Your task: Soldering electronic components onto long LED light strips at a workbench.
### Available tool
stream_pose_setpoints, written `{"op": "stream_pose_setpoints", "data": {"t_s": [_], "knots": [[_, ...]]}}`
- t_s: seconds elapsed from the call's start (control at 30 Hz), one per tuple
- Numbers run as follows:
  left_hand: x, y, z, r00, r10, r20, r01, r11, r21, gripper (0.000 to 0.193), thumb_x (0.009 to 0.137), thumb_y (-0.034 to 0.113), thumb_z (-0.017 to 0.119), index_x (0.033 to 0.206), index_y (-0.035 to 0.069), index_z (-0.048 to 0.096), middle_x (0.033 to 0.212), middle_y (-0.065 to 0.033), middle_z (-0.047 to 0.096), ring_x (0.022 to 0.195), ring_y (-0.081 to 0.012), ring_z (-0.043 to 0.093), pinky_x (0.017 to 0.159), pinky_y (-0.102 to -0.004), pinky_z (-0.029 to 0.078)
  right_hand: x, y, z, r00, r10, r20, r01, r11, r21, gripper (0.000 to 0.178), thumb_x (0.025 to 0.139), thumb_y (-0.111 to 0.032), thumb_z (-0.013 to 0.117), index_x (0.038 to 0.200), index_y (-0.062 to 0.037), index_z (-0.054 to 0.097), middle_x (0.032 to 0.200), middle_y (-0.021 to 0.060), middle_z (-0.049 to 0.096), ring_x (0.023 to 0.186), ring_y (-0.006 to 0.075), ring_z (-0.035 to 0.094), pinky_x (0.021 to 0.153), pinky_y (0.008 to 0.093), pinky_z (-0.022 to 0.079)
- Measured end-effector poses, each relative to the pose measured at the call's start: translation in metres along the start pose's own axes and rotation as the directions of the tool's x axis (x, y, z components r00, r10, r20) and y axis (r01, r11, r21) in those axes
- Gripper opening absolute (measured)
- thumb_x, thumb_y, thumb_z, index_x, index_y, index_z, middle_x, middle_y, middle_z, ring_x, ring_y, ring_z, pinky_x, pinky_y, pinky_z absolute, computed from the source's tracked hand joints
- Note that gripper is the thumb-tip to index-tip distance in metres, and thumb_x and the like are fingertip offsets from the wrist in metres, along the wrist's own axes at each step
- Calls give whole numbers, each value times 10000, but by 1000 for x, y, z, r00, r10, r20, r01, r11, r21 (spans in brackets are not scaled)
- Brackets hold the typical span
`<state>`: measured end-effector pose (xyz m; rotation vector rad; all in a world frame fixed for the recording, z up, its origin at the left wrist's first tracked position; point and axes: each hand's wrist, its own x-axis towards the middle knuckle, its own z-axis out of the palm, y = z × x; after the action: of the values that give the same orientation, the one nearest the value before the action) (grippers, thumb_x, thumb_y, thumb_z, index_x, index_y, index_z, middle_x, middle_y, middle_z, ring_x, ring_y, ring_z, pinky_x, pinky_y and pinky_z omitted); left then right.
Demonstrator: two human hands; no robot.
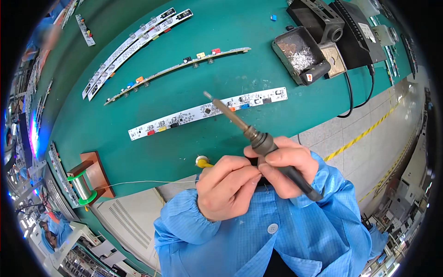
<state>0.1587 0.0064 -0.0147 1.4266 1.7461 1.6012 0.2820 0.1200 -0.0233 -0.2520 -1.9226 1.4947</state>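
My right hand point(293, 166) is closed around the dark handle of a soldering iron point(259, 139). The iron's tip points up and to the left, above a white strip-shaped circuit board point(191, 114) with red, yellow, black and blue connectors. My left hand point(228, 187) is pinched shut against the right hand's fingertips, in front of my blue smock. A thin solder wire point(147, 182) runs into it from a green-rimmed spool point(83, 188). The wire's end is hidden among the fingers.
Behind lie an edge-standing circuit board point(173, 69) and two more strip boards point(138, 46). A black tray of solder scraps point(288, 62), an iron holder point(318, 21) and a black box point(362, 34) with cables stand far right. A wooden spool stand point(99, 173) is at left.
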Motion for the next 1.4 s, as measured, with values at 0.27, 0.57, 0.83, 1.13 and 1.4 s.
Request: {"op": "stream_pose_setpoints", "data": {"t_s": [0.27,0.57,0.83,1.13,1.4], "knots": [[16,-15,-37,996,-35,-80,53,971,231,207,633,-82,700,792,33,636,761,-93,634,556,-199,614,488,-261,480,0,6,-35,986,-39,-161,6,980,-200,452,837,-9,662,1261,-31,508,1058,210,637,921,326,641,846,418,504],[34,-42,-38,999,-3,-48,22,918,395,171,670,-44,688,727,22,541,914,-129,681,538,-206,619,437,-289,468,22,-10,-6,948,-309,76,297,775,-558,183,669,-88,666,830,-4,678,589,54,520,478,194,475,484,351,394],[32,-52,-34,997,7,-80,21,935,353,144,687,-63,661,723,10,543,930,-131,696,478,-73,471,417,-231,348,26,-3,6,953,-283,110,290,738,-610,161,647,-50,672,798,7,676,565,43,505,453,176,459,440,307,364],[33,-53,-36,999,8,-53,12,935,354,130,697,-61,676,742,4,572,918,-150,686,604,-161,608,503,-256,446,22,2,13,965,-262,19,220,765,-606,312,556,22,697,860,-44,697,603,17,526,494,175,469,466,290,398],[32,-58,-34,997,25,-73,3,932,362,140,690,-59,680,731,17,570,923,-119,670,572,-182,602,471,-280,453,23,8,15,939,-340,57,309,755,-578,134,729,-60,665,811,45,653,542,70,521,419,176,456,424,302,374]]}}
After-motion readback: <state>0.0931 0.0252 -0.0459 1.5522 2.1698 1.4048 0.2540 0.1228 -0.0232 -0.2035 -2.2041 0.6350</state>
